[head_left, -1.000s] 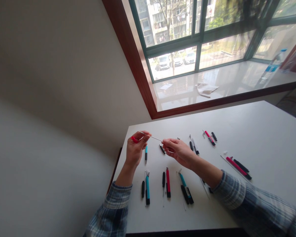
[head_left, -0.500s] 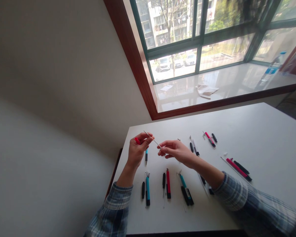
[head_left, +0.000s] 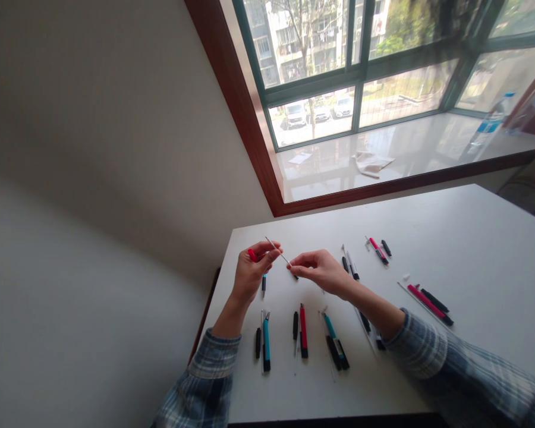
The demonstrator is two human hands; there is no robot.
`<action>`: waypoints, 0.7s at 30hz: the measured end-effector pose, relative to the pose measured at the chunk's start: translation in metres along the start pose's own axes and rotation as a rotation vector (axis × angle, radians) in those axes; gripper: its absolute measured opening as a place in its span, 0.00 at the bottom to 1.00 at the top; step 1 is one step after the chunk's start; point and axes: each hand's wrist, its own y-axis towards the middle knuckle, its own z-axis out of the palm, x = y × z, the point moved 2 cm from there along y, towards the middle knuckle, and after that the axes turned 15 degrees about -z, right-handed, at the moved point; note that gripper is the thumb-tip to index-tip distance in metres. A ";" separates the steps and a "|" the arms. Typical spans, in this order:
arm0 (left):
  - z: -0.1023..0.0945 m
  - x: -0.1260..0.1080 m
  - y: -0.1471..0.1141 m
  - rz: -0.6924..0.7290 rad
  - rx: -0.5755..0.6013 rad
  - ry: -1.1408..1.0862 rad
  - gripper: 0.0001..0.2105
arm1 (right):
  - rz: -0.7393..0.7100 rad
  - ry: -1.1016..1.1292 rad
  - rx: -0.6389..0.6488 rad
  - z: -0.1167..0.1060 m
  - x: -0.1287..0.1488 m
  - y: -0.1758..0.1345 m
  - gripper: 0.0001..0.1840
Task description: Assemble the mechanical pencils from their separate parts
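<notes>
A thin pen refill [head_left: 286,260] slants between my two hands above the far left part of the white table [head_left: 383,380]. My left hand [head_left: 248,276] pinches it near its upper end between thumb and finger. A red piece [head_left: 252,255] that looks like a pen part is also tucked in that hand, mostly hidden by the fingers. The thumb and fingertips of my right hand [head_left: 323,271] close on the refill's lower end. Under the left hand lies a blue and black pen piece [head_left: 264,282], partly covered.
Taken-apart pens lie in groups: a blue barrel [head_left: 266,345], a red barrel [head_left: 304,333] and another blue barrel [head_left: 332,330] nearer me, with pink barrels [head_left: 428,302] to the right. A wall [head_left: 116,178] borders the left; a window sill [head_left: 325,172] with a bottle [head_left: 493,122] is beyond.
Both hands have shifted slightly, the left a little to the right. The right fingers have drawn together on the refill's lower end.
</notes>
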 end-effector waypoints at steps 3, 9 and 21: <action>0.002 0.001 0.000 -0.013 0.003 0.004 0.16 | -0.021 -0.052 0.004 0.001 0.001 0.000 0.12; 0.008 -0.003 -0.003 -0.001 0.027 0.034 0.23 | -0.064 -0.094 -0.072 -0.005 0.004 0.002 0.10; 0.052 0.021 -0.017 -0.031 0.372 0.145 0.02 | -0.234 0.024 -0.287 -0.022 0.032 0.006 0.10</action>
